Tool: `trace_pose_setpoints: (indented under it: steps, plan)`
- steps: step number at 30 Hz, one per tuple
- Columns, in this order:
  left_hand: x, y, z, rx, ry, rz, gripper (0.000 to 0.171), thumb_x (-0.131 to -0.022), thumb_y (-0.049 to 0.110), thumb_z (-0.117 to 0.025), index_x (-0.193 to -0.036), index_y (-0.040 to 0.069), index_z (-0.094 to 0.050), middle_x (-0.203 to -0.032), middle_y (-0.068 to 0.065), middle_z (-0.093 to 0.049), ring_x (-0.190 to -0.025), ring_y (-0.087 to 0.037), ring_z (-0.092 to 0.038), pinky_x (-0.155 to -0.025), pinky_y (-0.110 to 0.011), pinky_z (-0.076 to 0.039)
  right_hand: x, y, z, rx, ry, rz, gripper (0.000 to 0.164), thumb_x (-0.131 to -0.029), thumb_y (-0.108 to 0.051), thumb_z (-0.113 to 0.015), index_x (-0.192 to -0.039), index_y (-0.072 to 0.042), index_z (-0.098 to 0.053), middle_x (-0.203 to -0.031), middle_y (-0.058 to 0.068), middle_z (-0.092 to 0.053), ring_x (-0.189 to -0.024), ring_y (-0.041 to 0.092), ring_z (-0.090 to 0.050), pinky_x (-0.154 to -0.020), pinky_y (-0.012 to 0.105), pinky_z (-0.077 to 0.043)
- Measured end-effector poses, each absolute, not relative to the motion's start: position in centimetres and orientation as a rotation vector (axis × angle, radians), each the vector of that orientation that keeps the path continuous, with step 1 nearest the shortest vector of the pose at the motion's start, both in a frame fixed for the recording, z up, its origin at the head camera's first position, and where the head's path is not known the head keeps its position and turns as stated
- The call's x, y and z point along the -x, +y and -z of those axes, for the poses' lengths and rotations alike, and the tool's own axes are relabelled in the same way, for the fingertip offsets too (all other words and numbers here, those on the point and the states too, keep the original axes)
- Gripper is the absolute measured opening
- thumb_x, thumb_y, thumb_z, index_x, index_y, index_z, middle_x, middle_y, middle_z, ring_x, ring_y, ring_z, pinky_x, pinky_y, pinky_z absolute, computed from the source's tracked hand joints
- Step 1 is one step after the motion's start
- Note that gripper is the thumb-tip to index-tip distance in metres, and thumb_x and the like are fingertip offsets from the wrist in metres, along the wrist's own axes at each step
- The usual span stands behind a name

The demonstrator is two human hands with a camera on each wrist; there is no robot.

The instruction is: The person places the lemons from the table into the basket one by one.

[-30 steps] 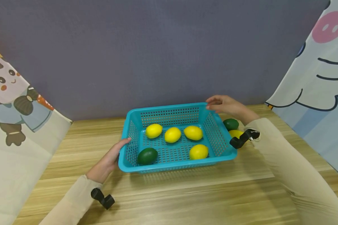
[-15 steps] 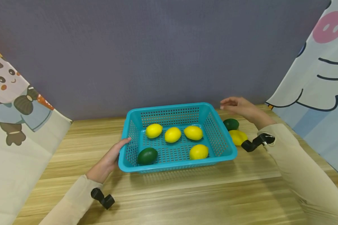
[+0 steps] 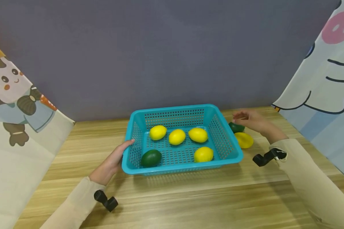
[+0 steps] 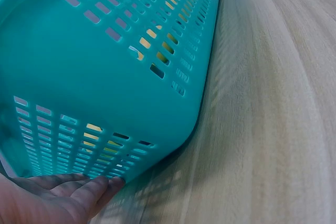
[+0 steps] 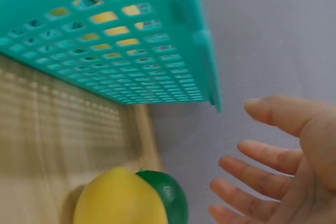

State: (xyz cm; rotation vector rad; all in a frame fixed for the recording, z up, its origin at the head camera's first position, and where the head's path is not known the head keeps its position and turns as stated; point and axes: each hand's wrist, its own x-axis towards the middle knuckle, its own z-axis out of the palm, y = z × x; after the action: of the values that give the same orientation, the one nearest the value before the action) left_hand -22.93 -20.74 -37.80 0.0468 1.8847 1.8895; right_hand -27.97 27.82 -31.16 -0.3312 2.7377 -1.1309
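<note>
My left hand holds the left end of a turquoise plastic basket, its thumb over the rim. In the left wrist view, the fingers lie against the perforated outer wall. Several yellow lemons and one dark green lime-like fruit lie inside, apart from one another. To the right of the basket, my right hand hovers with spread, relaxed fingers and holds nothing. Close below it, another dark green fruit rests on the table beside a lemon.
The wood-grain table backs onto a grey panel. Cartoon-printed cloth hangs at the left and right. Each sleeve carries a small black wrist mount.
My right hand has left the basket's far right corner, moved right and lowered towards the loose green fruit. The left hand keeps its hold on the basket.
</note>
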Motion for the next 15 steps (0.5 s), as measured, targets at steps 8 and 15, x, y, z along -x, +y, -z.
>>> trace_pose_setpoints:
  steps: [8,15]
  plan:
    - [23.0,-20.7,37.7,-0.062,1.891,-1.887,0.068,-0.097,0.040,-0.029,-0.149,0.001,-0.008,-0.143,-0.031,-0.029,-0.119,-0.033,-0.047,-0.095,-0.047,-0.045,27.1,28.6,32.7,0.301,2.857,1.049,0.054,-0.096,-0.024,-0.053,-0.131,0.015,-0.039,-0.128,0.037,-0.045,-0.114,0.051,-0.046,-0.093,0.060,-0.041]
    - [22.9,-20.8,37.7,-0.050,1.908,-1.881,0.068,-0.097,0.040,-0.030,-0.149,0.002,-0.009,-0.143,-0.031,-0.029,-0.119,-0.034,-0.047,-0.095,-0.047,-0.045,26.3,29.0,33.6,0.172,2.898,1.006,0.057,-0.096,-0.032,-0.052,-0.127,0.015,-0.044,-0.125,0.036,-0.047,-0.111,0.051,-0.048,-0.090,0.058,-0.044]
